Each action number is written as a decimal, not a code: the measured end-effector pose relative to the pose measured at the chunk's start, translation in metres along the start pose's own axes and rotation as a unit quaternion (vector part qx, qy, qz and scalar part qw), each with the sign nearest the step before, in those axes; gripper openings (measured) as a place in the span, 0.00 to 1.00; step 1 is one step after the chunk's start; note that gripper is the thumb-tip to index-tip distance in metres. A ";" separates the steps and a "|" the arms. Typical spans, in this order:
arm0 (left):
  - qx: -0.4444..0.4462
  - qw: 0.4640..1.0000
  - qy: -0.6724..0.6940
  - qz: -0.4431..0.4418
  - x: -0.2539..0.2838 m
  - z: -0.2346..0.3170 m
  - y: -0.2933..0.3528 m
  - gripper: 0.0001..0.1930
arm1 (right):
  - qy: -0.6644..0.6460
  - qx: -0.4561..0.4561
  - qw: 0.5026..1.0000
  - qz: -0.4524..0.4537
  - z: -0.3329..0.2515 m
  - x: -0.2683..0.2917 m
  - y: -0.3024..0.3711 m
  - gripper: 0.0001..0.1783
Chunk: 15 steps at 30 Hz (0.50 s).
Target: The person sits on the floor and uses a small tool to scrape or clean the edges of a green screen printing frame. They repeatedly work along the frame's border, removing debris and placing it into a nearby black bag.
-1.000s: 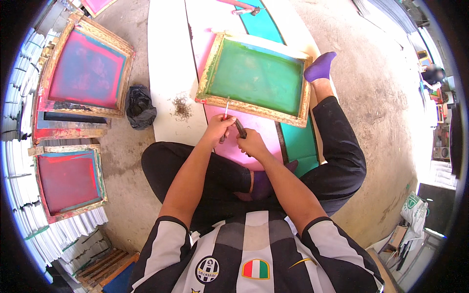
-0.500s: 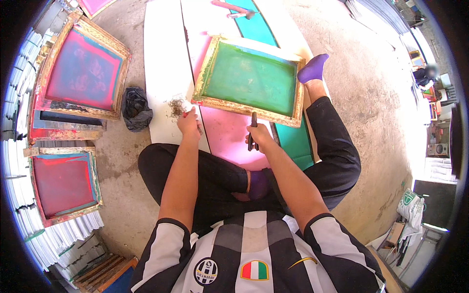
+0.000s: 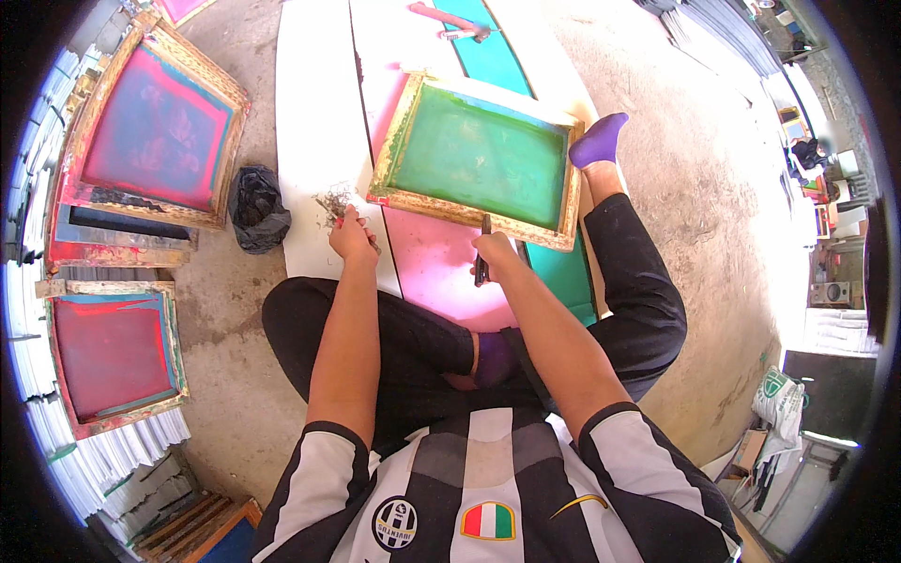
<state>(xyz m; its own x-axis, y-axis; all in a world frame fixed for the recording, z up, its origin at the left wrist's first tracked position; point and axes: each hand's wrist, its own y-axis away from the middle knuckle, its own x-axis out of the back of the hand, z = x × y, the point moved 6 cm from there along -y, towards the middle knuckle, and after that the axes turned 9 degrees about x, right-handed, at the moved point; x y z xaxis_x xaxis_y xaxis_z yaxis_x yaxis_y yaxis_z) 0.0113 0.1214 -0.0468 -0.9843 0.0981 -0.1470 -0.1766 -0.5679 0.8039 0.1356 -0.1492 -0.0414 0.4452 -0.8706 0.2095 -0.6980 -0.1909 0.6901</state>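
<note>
One tool, dark pliers (image 3: 481, 272), is in right hand (image 3: 496, 251); framed green screen (image 3: 479, 155) at its twelve o'clock. Left hand (image 3: 353, 236), contents indeterminable, curls by scraps (image 3: 330, 203) at its eleven. Apparent step: scrap handling; next calls for precise pinching.

Wears a shirt (image 3: 491, 427) in broad black and white vertical stripes, with a greyer band (image 3: 441, 460) crossing them toward the waist. Bears across the chest an oval black-and-white crest (image 3: 395, 522), a gold-edged badge (image 3: 488, 521) barred red, white and green, and a thin yellow curved mark (image 3: 579, 505). Has short sleeves (image 3: 322, 464) in white and black, ending in black cuffs (image 3: 340, 433). Wears black trousers (image 3: 648, 291) and purple ankle socks (image 3: 601, 141).
</note>
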 end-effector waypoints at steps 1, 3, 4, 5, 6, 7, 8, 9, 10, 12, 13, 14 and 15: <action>-0.001 1.000 0.000 -0.001 -0.001 0.000 0.000 0.12 | 0.007 0.001 1.000 0.003 -0.001 -0.001 0.000 0.15; -0.001 1.000 -0.002 -0.005 -0.003 0.000 0.003 0.12 | 0.031 0.008 0.999 0.020 -0.004 -0.001 0.000 0.14; 0.000 1.000 -0.003 -0.007 -0.005 -0.001 0.005 0.12 | 0.043 0.011 0.999 0.028 -0.005 -0.001 0.000 0.14; 0.003 1.000 -0.008 -0.009 -0.005 -0.002 0.005 0.11 | 0.063 0.013 0.997 0.034 -0.008 -0.002 0.004 0.14; 0.006 1.000 -0.013 -0.011 -0.005 -0.002 0.005 0.11 | 0.083 0.015 0.996 0.041 -0.012 -0.002 0.007 0.14; 0.009 1.000 -0.018 -0.013 -0.006 -0.002 0.005 0.10 | 0.102 0.017 0.993 0.047 -0.015 -0.002 0.010 0.15; 0.007 1.000 -0.016 -0.022 -0.007 -0.003 0.005 0.10 | 0.141 0.016 0.989 0.051 -0.017 -0.002 0.011 0.14; 0.005 0.999 -0.013 -0.031 -0.009 -0.003 0.005 0.10 | 0.180 0.015 0.982 0.054 -0.020 -0.001 0.011 0.14; 0.003 0.999 -0.011 -0.041 -0.011 -0.004 0.005 0.11 | 0.219 0.013 0.974 0.057 -0.022 -0.001 0.011 0.13; 0.002 0.999 -0.017 -0.040 -0.013 -0.002 0.014 0.11 | 0.228 0.011 0.972 0.053 -0.023 0.001 0.017 0.13; 0.002 0.999 -0.020 -0.039 -0.014 -0.001 0.017 0.11 | 0.232 0.009 0.971 0.051 -0.024 0.003 0.019 0.12; 0.003 0.999 -0.021 -0.040 -0.014 -0.002 0.016 0.11 | 0.249 0.005 0.967 0.059 -0.027 0.003 0.024 0.12; 0.004 0.999 -0.023 -0.041 -0.014 -0.003 0.014 0.11 | 0.266 0.001 0.962 0.067 -0.030 0.003 0.028 0.12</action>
<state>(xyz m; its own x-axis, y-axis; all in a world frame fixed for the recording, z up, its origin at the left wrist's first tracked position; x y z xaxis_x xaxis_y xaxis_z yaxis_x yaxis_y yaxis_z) 0.0226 0.1097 -0.0350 -0.9656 0.1813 -0.1861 -0.2564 -0.5493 0.7953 0.1341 -0.1435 -0.0007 0.5741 -0.5330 0.6215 -0.7700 -0.0935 0.6311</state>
